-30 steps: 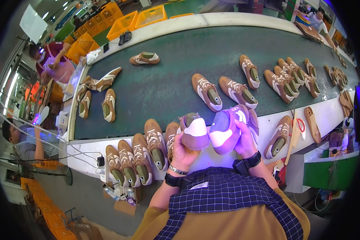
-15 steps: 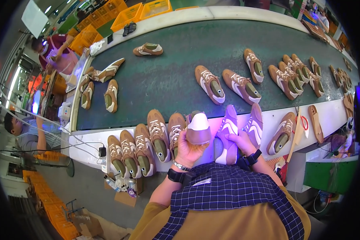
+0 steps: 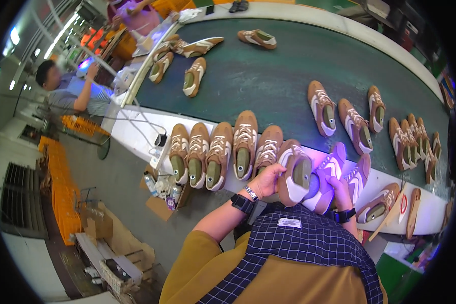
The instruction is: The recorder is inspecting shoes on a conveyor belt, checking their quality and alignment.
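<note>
My left hand grips the heel side of a brown sneaker with a white heel patch. Its toe points away from me and its opening, with an olive filling inside, faces up. Close beside it, my right hand is closed on a second sneaker, tinted purple by a light. A third purple-lit sneaker lies just past my right hand, partly hidden by it. Left of my hands, several brown sneakers with white laces stand in a row along the white ledge.
A green belt beyond the ledge carries more sneakers, clustered at the right and far left. On the right ledge are a sneaker, red-handled scissors and a sole-shaped piece. A co-worker sits at the left.
The view has swung left, so the scene sits further right. The sneaker in my left hand has turned from heel facing me to opening upward. My right hand keeps its hold.
</note>
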The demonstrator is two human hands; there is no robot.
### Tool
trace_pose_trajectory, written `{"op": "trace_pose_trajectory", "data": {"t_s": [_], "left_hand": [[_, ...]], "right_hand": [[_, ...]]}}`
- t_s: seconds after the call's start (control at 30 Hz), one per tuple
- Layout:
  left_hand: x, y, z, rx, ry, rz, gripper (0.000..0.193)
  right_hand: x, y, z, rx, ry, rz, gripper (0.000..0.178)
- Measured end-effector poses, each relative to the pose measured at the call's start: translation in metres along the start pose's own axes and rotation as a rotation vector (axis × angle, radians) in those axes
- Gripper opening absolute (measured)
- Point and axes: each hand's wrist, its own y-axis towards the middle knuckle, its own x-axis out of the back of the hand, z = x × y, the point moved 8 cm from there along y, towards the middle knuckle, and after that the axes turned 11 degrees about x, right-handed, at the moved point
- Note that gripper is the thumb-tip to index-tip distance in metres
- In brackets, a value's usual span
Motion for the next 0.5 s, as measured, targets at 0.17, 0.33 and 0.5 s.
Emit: {"op": "trace_pose_trajectory", "data": {"t_s": [0.17, 0.33, 0.5], "left_hand": [[0.024, -0.044, -0.02, -0.059, 0.664, -0.427, 0.024], [0.022, -0.149, -0.103, -0.969, 1.146, -1.114, 0.025], [0.079, -0.203, -0.117, -0.668, 1.39, -1.739, 0.052]], "right_hand": [[-0.003, 0.0, 0.0, 0.018, -0.045, 0.005, 0.036], [-0.004, 0.002, 0.0, 0.075, -0.028, 0.023, 0.035], [0.008, 0.006, -0.015, -0.027, 0.052, -0.047, 0.034]]}}
